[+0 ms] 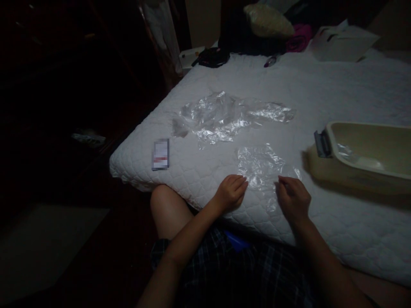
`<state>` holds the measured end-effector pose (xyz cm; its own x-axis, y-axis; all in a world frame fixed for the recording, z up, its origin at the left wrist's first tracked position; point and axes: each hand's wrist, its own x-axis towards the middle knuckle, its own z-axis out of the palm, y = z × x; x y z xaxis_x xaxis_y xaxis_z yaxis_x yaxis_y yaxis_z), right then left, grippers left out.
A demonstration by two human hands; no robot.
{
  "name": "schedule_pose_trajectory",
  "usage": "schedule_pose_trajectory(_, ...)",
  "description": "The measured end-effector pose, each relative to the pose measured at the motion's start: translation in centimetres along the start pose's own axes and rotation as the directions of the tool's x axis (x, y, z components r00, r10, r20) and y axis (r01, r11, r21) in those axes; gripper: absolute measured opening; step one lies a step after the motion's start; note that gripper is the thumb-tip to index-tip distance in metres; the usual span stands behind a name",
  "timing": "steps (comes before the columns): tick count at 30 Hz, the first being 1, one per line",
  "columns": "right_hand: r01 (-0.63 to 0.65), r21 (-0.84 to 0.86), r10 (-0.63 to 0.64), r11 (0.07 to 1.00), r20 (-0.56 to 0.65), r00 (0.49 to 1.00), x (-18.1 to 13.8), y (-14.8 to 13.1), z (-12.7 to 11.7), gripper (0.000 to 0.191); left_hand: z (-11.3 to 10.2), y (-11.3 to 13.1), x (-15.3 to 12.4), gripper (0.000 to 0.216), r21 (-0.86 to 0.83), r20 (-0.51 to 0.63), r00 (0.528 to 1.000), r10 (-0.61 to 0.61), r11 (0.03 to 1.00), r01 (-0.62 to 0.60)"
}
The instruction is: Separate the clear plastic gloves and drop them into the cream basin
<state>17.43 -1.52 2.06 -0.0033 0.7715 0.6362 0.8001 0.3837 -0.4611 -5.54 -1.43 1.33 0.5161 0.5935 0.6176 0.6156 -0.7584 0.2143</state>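
Note:
A small clear plastic sheet lies flat on the white quilted mattress, right in front of me. My left hand rests on the sheet's left near edge with fingers curled. My right hand pinches the sheet's right near edge with bent fingers. A larger crumpled clear plastic bag lies farther back on the mattress, apart from both hands.
A beige tub with a grey clip on its rim sits at the right. A small card lies near the mattress's left corner. A white box, a pillow and dark items crowd the far end. Dark floor lies left.

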Motion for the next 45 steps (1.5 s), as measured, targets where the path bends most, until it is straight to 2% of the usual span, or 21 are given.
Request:
schedule_pose_trajectory(6, 0.048, 0.0, -0.048, 0.999, -0.046, 0.998, 0.4, -0.9, -0.5, 0.021, 1.2, 1.5, 0.7, 0.026, -0.03, 0.161, 0.981, 0.111, 0.994, -0.108)
schedule_pose_trajectory(10, 0.062, 0.057, -0.059, 0.996, -0.058, 0.997, 0.4, -1.6, -1.6, 0.023, 1.5, 1.3, 0.6, 0.023, -0.02, 0.174, 0.979, 0.101, 0.995, -0.099)
schedule_pose_trajectory(15, -0.015, 0.1, 0.009, 0.995, 0.054, 0.999, 0.3, -1.2, -3.5, 0.023, 1.2, 1.0, 0.3, 0.022, -0.015, 0.182, 0.979, 0.095, 0.995, -0.094)
schedule_pose_trajectory(17, 0.037, 0.074, -0.047, 0.997, 0.135, 0.99, 0.0, -0.9, -4.2, 0.025, 1.2, 1.0, 0.3, 0.021, -0.014, 0.185, 0.978, 0.098, 0.995, -0.097)
schedule_pose_trajectory(19, 0.175, 0.059, -0.184, 0.983, 0.259, 0.948, -0.3, -0.7, -4.7, 0.026, 1.2, 1.1, 0.3, 0.021, -0.015, 0.16, 0.982, 0.1, 0.995, -0.099)
schedule_pose_trajectory(22, 0.356, 0.086, -0.359, 0.931, 0.403, 0.842, -1.2, -0.7, -4.7, 0.03, 1.4, 1.0, 0.3, 0.021, -0.021, 0.11, 0.988, 0.108, 0.994, -0.106)
schedule_pose_trajectory(24, 0.422, 0.089, -0.415, 0.902, 0.443, 0.795, -1.9, -0.7, -4.3, 0.033, 1.4, 1.0, 0.2, 0.022, -0.024, 0.089, 0.989, 0.118, 0.993, -0.116)
schedule_pose_trajectory(27, 0.472, 0.065, -0.446, 0.879, 0.463, 0.766, -2.6, -0.6, -3.8, 0.034, 1.4, 1.0, 0.2, 0.027, -0.021, 0.086, 0.988, 0.125, 0.992, -0.124)
schedule_pose_trajectory(30, 0.451, 0.04, -0.42, 0.892, 0.444, 0.791, -2.6, -0.5, -3.5, 0.033, 1.3, 1.1, 0.2, 0.031, -0.007, 0.108, 0.986, 0.124, 0.992, -0.124)
schedule_pose_trajectory(33, 0.408, 0.027, -0.381, 0.913, 0.418, 0.825, -2.3, -0.6, -3.4, 0.031, 1.4, 1.2, 0.3, 0.023, 0.021, 0.094, 0.986, 0.136, 0.99, -0.138)
schedule_pose_trajectory(45, 0.394, 0.013, -0.374, 0.919, 0.34, 0.863, -1.6, -2.1, -2.4, 0.022, 1.3, 1.3, 0.5, 0.019, 0.032, 0.088, 0.984, 0.156, 0.987, -0.159)
